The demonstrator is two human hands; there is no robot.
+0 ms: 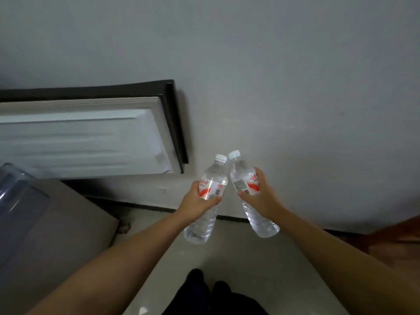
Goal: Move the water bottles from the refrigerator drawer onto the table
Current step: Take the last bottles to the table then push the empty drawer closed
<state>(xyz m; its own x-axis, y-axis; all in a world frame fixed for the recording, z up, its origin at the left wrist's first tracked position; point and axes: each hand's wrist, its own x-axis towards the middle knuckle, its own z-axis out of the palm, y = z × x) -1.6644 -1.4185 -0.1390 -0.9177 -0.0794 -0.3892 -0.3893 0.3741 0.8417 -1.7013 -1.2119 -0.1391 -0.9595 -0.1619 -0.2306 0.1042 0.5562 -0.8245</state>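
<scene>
Here the left hand (pixel 197 202) grips one water bottle (pixel 208 196), the right hand (pixel 261 196) grips another (pixel 247 192). Fingers curl round each label. Both caps point away toward the wall (pixel 295 87), leaning together.

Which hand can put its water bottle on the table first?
Probably the right hand. It grips the right bottle on the side where a brown wooden surface, maybe the table, shows. The left hand grips the left bottle nearer the open refrigerator door.

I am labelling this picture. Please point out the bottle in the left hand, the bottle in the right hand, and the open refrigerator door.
left bottle (pixel 210 189): head view, on its label.
right bottle (pixel 246 180): head view, on its label.
refrigerator door (pixel 79 137): head view, on its white inner panel.
</scene>
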